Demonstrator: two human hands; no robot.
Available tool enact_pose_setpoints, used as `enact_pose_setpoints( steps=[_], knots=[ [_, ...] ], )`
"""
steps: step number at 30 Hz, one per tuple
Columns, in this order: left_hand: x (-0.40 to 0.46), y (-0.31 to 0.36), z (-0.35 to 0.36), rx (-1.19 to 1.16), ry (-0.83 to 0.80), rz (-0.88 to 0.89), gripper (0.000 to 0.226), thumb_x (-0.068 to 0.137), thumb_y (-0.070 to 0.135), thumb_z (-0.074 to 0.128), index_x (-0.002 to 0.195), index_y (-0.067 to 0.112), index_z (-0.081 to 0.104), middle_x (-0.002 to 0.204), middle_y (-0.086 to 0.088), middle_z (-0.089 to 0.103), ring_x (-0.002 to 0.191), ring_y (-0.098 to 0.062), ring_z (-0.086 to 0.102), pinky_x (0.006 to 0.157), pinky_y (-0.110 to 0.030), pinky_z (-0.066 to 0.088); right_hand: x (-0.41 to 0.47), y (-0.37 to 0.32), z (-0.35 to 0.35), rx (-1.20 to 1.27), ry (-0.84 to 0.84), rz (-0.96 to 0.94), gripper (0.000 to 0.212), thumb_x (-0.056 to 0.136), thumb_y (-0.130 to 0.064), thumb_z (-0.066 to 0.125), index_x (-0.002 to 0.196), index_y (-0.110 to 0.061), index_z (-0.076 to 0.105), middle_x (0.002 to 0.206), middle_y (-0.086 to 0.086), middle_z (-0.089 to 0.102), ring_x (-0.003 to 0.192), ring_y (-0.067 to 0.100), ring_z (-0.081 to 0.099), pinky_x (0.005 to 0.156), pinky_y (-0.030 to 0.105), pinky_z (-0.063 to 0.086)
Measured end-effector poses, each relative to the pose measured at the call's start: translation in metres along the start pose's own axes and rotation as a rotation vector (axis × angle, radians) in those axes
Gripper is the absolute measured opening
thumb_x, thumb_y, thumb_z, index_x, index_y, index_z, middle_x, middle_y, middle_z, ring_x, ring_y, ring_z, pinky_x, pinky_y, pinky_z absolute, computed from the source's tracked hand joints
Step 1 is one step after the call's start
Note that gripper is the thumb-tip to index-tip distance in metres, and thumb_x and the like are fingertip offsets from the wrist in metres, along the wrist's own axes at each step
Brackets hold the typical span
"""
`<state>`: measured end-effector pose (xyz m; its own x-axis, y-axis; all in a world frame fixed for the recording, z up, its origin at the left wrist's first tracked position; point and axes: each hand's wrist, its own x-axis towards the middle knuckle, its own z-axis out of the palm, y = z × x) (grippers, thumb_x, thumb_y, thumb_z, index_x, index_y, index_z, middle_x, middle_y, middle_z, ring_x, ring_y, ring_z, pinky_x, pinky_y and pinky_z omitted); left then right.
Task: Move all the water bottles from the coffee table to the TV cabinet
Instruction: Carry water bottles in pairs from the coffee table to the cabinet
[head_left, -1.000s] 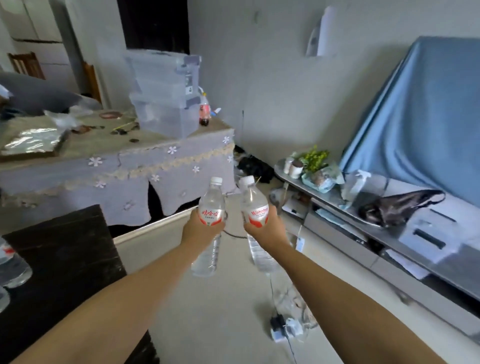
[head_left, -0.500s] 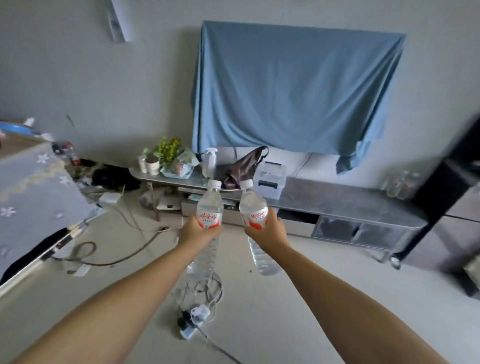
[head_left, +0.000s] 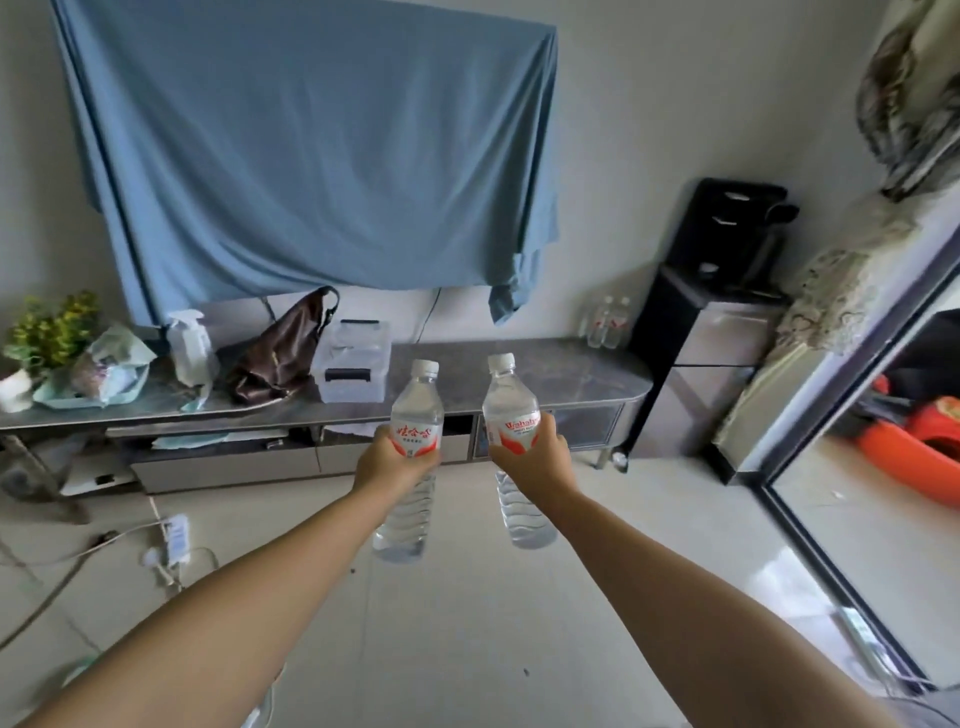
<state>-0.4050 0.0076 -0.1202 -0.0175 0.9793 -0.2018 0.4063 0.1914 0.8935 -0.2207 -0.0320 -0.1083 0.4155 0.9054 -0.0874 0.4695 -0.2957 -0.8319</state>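
I hold two clear water bottles with red-and-white labels upright in front of me, over the floor. My left hand grips the left bottle around its label. The right bottle is held the same way by my right hand. Straight ahead stands the long grey TV cabinet, its bare top stretch just beyond the bottles. At its far right end two more water bottles stand together by the wall. The coffee table is out of view.
On the cabinet's left half sit a clear lidded box, a brown bag, a spray bottle and a potted plant. A blue cloth hangs above. A black dispenser stands right. Cables and a power strip lie on the floor at left.
The view has swung right and closer to the TV cabinet. The flowered table at left has left the view. Both hands keep the same grip on the bottles.
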Motion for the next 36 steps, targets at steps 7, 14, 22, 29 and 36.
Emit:
enact_pose_setpoints(
  steps=[7, 14, 22, 29, 36],
  knots=[
    [0.082, 0.043, 0.072, 0.021, -0.106, 0.038, 0.053, 0.071, 0.035, 0.079, 0.114, 0.018, 0.052, 0.104, -0.004, 0.065, 0.098, -0.027, 0.062, 0.085, -0.035, 0.052, 0.087, 0.027, -0.030, 0.003, 0.091, 0.074, 0.060, 0.076, -0.031, 0.075, 0.124, -0.018, 0.042, 0.115, 0.010, 0.055, 0.090, 0.023, 0.059, 0.075, 0.033, 0.046],
    [0.203, 0.095, 0.125, 0.084, -0.220, 0.122, 0.052, 0.070, 0.034, 0.080, 0.112, 0.020, 0.052, 0.103, -0.002, 0.065, 0.098, -0.026, 0.063, 0.081, -0.032, 0.049, 0.207, 0.020, -0.042, 0.008, 0.199, 0.119, 0.061, 0.075, -0.033, 0.077, 0.124, -0.019, 0.043, 0.113, 0.009, 0.056, 0.089, 0.022, 0.061, 0.071, 0.031, 0.047],
    [0.310, 0.154, 0.202, 0.051, -0.324, 0.111, 0.060, 0.071, 0.024, 0.081, 0.120, 0.012, 0.048, 0.111, -0.009, 0.064, 0.097, -0.026, 0.062, 0.086, -0.038, 0.052, 0.316, 0.034, -0.080, 0.045, 0.295, 0.153, 0.058, 0.073, -0.028, 0.079, 0.120, -0.018, 0.046, 0.105, 0.006, 0.062, 0.084, 0.018, 0.060, 0.067, 0.025, 0.045],
    [0.373, 0.198, 0.296, 0.083, -0.357, 0.137, 0.058, 0.071, 0.021, 0.081, 0.118, 0.011, 0.048, 0.109, -0.007, 0.063, 0.093, -0.022, 0.057, 0.083, -0.032, 0.048, 0.422, 0.070, -0.130, 0.034, 0.330, 0.183, 0.057, 0.074, -0.027, 0.077, 0.122, -0.017, 0.047, 0.109, 0.009, 0.060, 0.085, 0.020, 0.059, 0.068, 0.024, 0.043],
    [0.451, 0.266, 0.406, 0.084, -0.293, 0.110, 0.056, 0.070, 0.032, 0.080, 0.115, 0.015, 0.052, 0.106, -0.006, 0.066, 0.092, -0.025, 0.061, 0.077, -0.031, 0.049, 0.557, 0.105, -0.208, -0.008, 0.258, 0.178, 0.059, 0.071, -0.031, 0.076, 0.120, -0.021, 0.045, 0.111, 0.009, 0.059, 0.090, 0.023, 0.060, 0.072, 0.029, 0.046]
  ],
)
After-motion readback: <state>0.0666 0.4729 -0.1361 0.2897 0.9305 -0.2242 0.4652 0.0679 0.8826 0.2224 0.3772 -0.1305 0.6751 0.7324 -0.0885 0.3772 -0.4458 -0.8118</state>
